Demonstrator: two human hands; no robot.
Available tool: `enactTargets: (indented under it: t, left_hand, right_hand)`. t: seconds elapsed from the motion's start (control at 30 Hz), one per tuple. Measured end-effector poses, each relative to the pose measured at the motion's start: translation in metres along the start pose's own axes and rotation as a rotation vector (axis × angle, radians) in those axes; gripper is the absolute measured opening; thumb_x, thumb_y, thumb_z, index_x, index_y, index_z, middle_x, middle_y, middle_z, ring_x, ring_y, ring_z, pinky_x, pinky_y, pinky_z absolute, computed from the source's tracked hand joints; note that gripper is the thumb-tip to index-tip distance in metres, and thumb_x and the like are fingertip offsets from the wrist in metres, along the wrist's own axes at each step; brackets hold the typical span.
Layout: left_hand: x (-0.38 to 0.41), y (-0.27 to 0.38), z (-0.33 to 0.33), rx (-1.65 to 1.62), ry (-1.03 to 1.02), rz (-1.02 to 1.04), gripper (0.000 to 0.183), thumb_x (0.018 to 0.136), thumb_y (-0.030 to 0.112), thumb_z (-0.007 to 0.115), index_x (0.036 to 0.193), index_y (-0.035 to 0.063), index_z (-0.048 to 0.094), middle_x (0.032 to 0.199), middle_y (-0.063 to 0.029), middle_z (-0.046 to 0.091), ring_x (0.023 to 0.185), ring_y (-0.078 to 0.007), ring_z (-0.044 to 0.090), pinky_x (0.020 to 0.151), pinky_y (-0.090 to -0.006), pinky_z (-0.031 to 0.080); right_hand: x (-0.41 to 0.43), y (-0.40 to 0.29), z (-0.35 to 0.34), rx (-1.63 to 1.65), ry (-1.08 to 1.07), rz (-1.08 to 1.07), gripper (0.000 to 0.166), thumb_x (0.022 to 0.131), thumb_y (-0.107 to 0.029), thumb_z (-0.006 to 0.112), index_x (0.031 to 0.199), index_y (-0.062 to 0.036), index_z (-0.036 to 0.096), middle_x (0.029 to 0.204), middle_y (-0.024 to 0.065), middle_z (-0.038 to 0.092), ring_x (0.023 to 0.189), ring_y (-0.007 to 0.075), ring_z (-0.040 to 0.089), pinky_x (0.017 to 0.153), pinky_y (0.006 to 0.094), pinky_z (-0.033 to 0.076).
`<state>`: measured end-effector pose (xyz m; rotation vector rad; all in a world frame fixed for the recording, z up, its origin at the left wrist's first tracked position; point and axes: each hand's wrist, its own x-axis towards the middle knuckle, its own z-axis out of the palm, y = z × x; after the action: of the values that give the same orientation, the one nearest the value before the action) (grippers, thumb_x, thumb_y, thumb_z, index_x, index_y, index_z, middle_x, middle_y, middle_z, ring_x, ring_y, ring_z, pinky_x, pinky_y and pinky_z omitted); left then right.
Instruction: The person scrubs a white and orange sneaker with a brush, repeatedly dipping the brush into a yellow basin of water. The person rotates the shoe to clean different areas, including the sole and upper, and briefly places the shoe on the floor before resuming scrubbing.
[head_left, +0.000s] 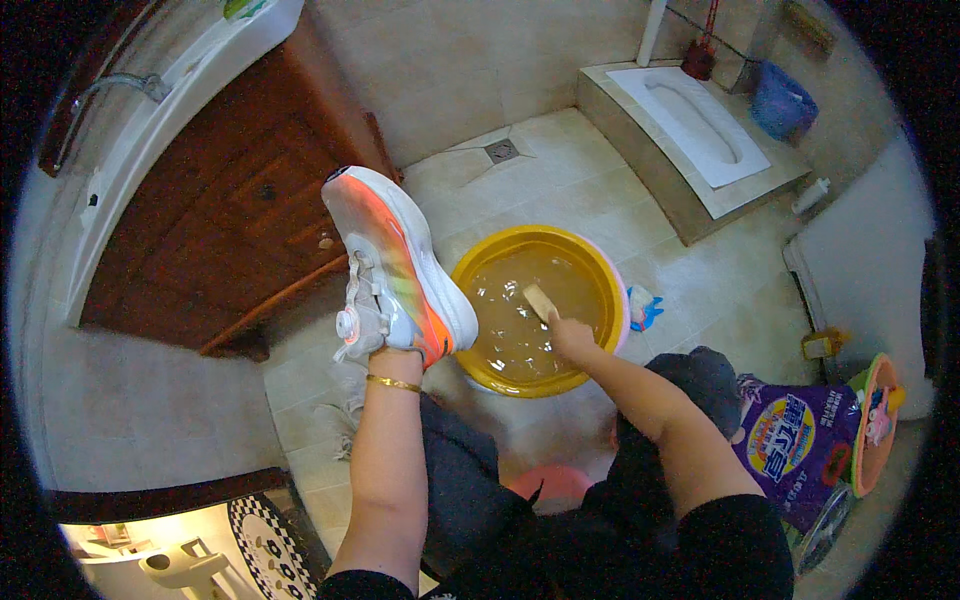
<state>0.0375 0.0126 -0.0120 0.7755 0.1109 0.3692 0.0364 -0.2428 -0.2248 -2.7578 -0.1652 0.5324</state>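
Note:
A white and orange sneaker (397, 270) with a dial on its upper is held up at the left, its toe pointing away from me. My left hand (397, 356) is inside its opening, hidden beyond the wrist, which wears a gold bracelet. My right hand (574, 337) grips a pale scrubbing brush (538, 302) over a yellow basin (616, 300) of cloudy water. The sneaker's heel is by the basin's left rim in this view; whether they touch I cannot tell.
A wooden cabinet (225, 202) under a white sink stands left. A raised squat toilet (697, 127) and blue bucket (782, 103) are at the upper right. Beside me at the right lies a purple detergent bag (806, 442). A blue and white object (643, 307) lies near the basin.

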Motion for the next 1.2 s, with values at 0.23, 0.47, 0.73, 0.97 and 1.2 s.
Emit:
enactTargets:
  t: [0.23,0.47,0.73,0.97,1.2]
  left_hand:
    - [0.002,0.007,-0.012,0.045,0.006,0.016,0.03,0.088,0.017,0.049,0.115,0.0051,0.051,0.11,-0.0074,0.055,0.097,-0.0177,0.054,0.085,-0.0283,0.045]
    - [-0.002,0.004,-0.008,0.086,-0.05,-0.015,0.031,0.088,0.017,0.049,0.116,0.0053,0.05,0.112,-0.0077,0.055,0.098,-0.0182,0.054,0.085,-0.0287,0.045]
    - [-0.034,-0.014,0.015,0.265,-0.246,-0.081,0.032,0.087,0.017,0.049,0.117,0.0055,0.05,0.113,-0.0081,0.054,0.099,-0.0187,0.054,0.086,-0.0291,0.045]
    - [-0.038,-0.009,0.016,0.328,-0.286,-0.077,0.033,0.087,0.017,0.049,0.118,0.0058,0.05,0.114,-0.0085,0.054,0.1,-0.0191,0.054,0.087,-0.0294,0.045]
    - [-0.038,-0.006,0.009,0.363,-0.285,-0.054,0.033,0.087,0.017,0.049,0.118,0.006,0.05,0.116,-0.0088,0.054,0.101,-0.0196,0.054,0.087,-0.0298,0.045]
  right_hand:
    - [-0.015,-0.032,-0.064,0.488,-0.147,-0.033,0.036,0.085,-0.033,0.052,0.122,-0.0306,0.052,0.094,0.0168,0.063,0.089,0.031,0.062,0.077,0.0398,0.048]
    - [-0.057,-0.078,-0.123,0.799,0.42,-0.363,0.039,0.086,-0.018,0.053,0.124,-0.0257,0.05,0.095,0.0142,0.062,0.081,0.0244,0.061,0.071,0.0318,0.047]
    - [-0.088,-0.109,-0.171,0.467,0.766,-0.549,0.048,0.084,-0.02,0.053,0.13,-0.0287,0.043,0.067,0.0116,0.053,0.06,0.0284,0.057,0.054,0.0391,0.046]
    - [-0.09,-0.097,-0.152,0.49,0.711,-0.538,0.046,0.083,-0.01,0.053,0.128,-0.0199,0.047,0.071,0.0128,0.056,0.063,0.0276,0.057,0.057,0.0358,0.046]
    - [-0.087,-0.089,-0.149,0.375,0.685,-0.545,0.054,0.083,-0.017,0.054,0.133,-0.0257,0.038,0.067,0.0117,0.055,0.059,0.0294,0.057,0.053,0.0408,0.046]
